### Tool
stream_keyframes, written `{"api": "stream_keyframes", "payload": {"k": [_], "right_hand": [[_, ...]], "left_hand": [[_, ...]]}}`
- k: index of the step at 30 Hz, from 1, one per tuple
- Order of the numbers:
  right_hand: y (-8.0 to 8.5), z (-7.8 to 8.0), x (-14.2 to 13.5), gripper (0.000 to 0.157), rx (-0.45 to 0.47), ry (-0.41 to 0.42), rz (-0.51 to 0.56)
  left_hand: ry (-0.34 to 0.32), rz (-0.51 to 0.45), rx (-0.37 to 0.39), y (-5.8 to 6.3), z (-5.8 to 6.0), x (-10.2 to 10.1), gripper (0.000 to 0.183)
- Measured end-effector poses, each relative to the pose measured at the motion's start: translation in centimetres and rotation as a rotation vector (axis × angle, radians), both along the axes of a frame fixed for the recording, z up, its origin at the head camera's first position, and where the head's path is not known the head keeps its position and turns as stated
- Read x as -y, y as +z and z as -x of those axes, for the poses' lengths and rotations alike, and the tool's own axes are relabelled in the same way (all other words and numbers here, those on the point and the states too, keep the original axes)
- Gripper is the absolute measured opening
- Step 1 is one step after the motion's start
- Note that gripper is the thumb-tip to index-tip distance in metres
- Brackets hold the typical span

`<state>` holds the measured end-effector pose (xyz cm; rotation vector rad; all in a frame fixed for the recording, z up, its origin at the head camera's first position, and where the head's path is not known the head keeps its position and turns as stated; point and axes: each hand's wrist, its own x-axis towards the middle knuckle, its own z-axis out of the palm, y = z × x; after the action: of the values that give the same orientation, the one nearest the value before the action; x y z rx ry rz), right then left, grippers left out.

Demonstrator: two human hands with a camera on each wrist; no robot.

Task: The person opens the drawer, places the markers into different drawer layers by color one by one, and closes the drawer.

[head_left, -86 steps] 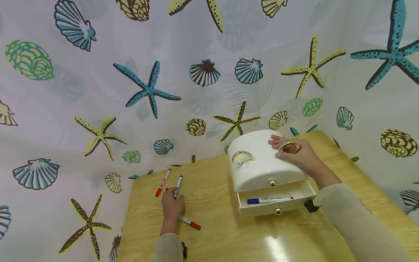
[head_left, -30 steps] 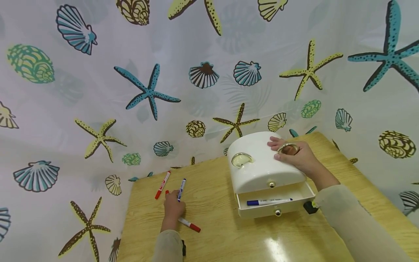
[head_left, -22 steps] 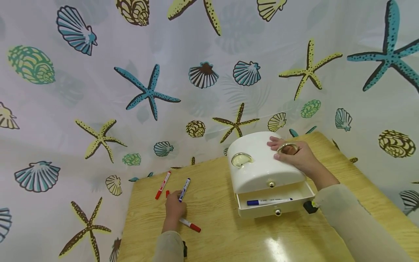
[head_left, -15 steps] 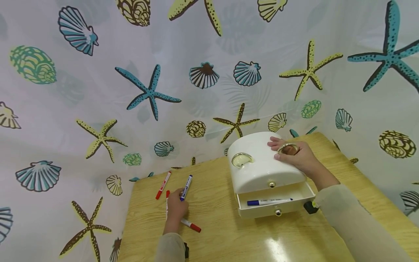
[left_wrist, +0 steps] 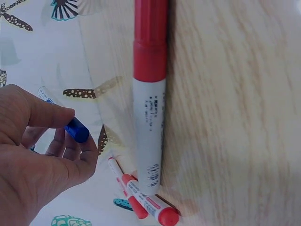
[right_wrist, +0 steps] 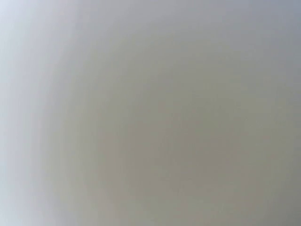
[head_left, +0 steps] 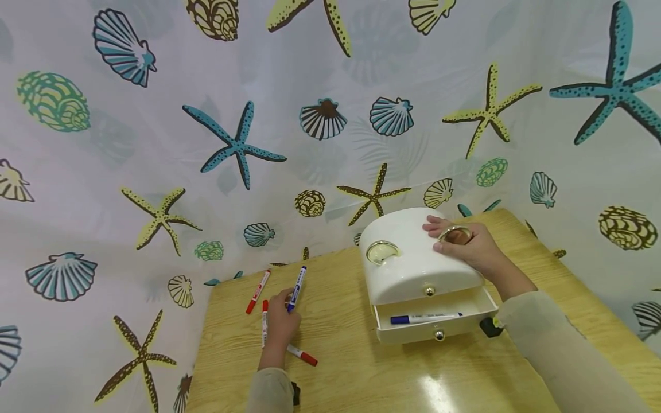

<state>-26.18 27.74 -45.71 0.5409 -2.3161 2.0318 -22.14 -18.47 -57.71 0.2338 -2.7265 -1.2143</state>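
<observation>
My left hand [head_left: 281, 321] pinches a blue-capped whiteboard marker [head_left: 298, 287] between thumb and fingers. In the left wrist view the marker's blue cap [left_wrist: 77, 129] points toward the camera. Three red-capped markers lie about this hand: one [head_left: 258, 291] farther back, one [head_left: 265, 321] just left of it, and one [head_left: 303, 355] partly hidden under the wrist. My right hand [head_left: 467, 244] rests on the rounded top of a white box [head_left: 403, 229], fingers extended around one of its gold-rimmed rings. Below, the box's drawer [head_left: 413, 334] is pulled out, with another blue-capped marker [head_left: 423, 318] inside.
The wooden table [head_left: 351, 378] meets a patterned curtain [head_left: 330, 155] at its back and sides. A second gold-rimmed ring [head_left: 382, 252] and two small gold knobs are on the box. The right wrist view is only a grey blur.
My left hand has lifted the blue marker and shifted slightly right, tilting it more upright and uncovering more of the red marker beside it. My right hand and the drawer stay put.
</observation>
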Motion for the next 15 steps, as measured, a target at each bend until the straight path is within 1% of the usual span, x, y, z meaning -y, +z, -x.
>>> {"api": "stream_keyframes", "payload": {"k": [3,10,15], "right_hand": [[0.0,0.0,0.0,0.034,-0.001,0.001,-0.002],[0.0,0.1,-0.1,0.034,-0.01,0.007,0.002],[0.0,0.0,0.0,0.034,0.001,0.013,0.007]], "left_hand": [[0.001,-0.005,-0.011,0.5,0.0,-0.3,0.069],[-0.019,-0.026,-0.048,2.0,0.1,-0.9,0.067],[-0.015,-0.016,-0.047,2.3,0.1,-1.2,0.066]]}}
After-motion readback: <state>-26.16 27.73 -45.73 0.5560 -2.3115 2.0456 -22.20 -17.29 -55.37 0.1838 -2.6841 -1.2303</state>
